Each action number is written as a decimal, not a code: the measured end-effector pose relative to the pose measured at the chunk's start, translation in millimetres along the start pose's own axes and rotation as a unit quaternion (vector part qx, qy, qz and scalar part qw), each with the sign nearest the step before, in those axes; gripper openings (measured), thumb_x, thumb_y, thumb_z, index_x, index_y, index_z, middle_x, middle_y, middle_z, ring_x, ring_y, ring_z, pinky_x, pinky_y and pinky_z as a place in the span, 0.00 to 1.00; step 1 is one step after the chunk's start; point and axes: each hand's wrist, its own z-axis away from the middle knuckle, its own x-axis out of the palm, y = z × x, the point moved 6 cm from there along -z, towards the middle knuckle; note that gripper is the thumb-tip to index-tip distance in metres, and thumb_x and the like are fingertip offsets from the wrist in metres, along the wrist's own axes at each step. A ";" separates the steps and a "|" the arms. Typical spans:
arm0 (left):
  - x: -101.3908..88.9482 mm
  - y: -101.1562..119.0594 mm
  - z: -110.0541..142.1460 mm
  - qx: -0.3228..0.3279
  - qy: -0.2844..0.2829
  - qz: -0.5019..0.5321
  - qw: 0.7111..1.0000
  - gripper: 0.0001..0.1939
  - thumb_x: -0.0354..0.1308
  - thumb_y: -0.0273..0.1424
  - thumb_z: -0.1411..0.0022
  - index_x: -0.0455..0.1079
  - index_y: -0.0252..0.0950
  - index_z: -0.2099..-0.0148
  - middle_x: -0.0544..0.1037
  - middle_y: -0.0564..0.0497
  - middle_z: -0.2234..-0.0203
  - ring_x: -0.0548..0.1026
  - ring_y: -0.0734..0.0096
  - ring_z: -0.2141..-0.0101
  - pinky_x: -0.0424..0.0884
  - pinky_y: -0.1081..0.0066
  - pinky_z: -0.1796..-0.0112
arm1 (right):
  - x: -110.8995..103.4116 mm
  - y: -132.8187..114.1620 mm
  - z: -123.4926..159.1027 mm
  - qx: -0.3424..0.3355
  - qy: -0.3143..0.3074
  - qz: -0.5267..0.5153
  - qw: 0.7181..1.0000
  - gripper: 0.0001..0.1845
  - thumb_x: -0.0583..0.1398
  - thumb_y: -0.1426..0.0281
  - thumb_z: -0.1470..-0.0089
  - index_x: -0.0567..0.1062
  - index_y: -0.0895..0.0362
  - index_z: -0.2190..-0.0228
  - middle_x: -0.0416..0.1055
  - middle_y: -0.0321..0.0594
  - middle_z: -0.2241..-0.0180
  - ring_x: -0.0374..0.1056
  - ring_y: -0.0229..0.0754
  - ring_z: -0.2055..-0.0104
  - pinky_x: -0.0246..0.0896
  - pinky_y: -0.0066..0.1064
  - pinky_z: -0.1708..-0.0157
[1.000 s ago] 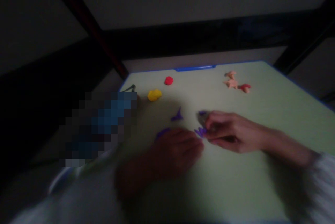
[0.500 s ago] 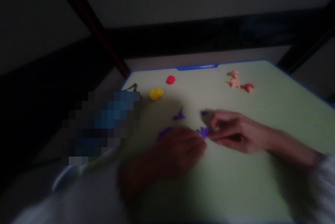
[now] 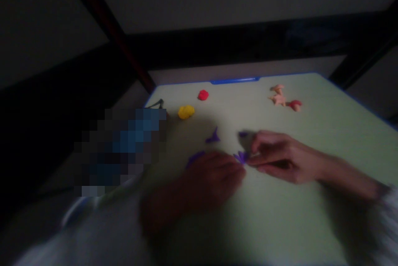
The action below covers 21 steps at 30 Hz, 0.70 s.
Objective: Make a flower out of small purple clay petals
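Note:
A pale green board (image 3: 280, 216) with a blue rim lies in front of me in dim light. My right hand (image 3: 276, 156) pinches a small purple clay piece (image 3: 241, 157) at its fingertips. My left hand (image 3: 211, 179) lies curled on the board right beside that piece, fingertips touching it; whether they hold it is unclear. More purple clay bits lie close by: one pointed shape (image 3: 212, 136), one scrap (image 3: 194, 158) at my left hand's knuckles and one small bit (image 3: 243, 134) above my right fingers.
A yellow clay lump (image 3: 185, 111) and a red clay lump (image 3: 203, 95) sit at the board's far left. Orange-pink clay shapes (image 3: 283, 99) lie at the far right. A blurred-out patch covers the left edge. Dark frame bars stand behind the board.
My right hand's fingers have shifted slightly on the purple piece; both hands stay at the same spot. The view has drifted a little.

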 end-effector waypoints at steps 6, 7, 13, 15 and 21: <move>-0.3 -0.1 -0.7 0.002 0.005 0.008 1.000 0.06 0.52 0.26 0.40 0.69 0.32 0.61 0.78 0.50 0.67 0.73 0.71 0.63 0.68 0.70 0.62 | 4.0 -2.5 -1.1 -0.004 -0.031 0.027 0.999 0.17 0.58 0.73 0.47 0.73 0.58 0.54 0.65 0.43 0.67 0.62 0.40 0.64 0.59 0.31 0.66; -0.3 -0.1 -0.9 0.000 0.005 0.007 1.000 0.06 0.53 0.26 0.40 0.69 0.32 0.61 0.78 0.50 0.68 0.73 0.71 0.63 0.69 0.70 0.63 | 4.7 -2.4 -1.4 -0.003 -0.037 0.030 0.999 0.18 0.58 0.73 0.47 0.73 0.58 0.53 0.65 0.43 0.67 0.62 0.40 0.64 0.58 0.32 0.65; 1.3 -0.5 0.4 0.001 -0.007 0.008 1.000 0.06 0.52 0.25 0.39 0.69 0.32 0.61 0.78 0.50 0.68 0.73 0.71 0.63 0.69 0.69 0.62 | 4.0 -4.6 -4.1 0.006 -0.045 0.036 0.998 0.13 0.57 0.74 0.46 0.76 0.59 0.58 0.65 0.44 0.67 0.61 0.41 0.63 0.58 0.31 0.65; -1.2 -2.3 1.1 0.000 0.012 0.009 1.000 0.06 0.52 0.24 0.40 0.69 0.32 0.62 0.78 0.50 0.69 0.73 0.71 0.65 0.69 0.70 0.63 | 4.8 -4.4 -4.4 0.014 -0.046 0.032 0.998 0.12 0.57 0.75 0.46 0.76 0.60 0.60 0.66 0.45 0.66 0.62 0.41 0.63 0.58 0.31 0.64; -6.2 -14.0 1.8 -0.042 0.060 -0.011 0.997 0.07 0.53 0.23 0.41 0.70 0.31 0.60 0.79 0.49 0.68 0.74 0.70 0.65 0.71 0.69 0.62 | 2.2 4.3 -0.3 0.030 0.012 -0.070 0.997 0.11 0.58 0.74 0.47 0.76 0.60 0.61 0.65 0.43 0.67 0.63 0.37 0.67 0.60 0.28 0.71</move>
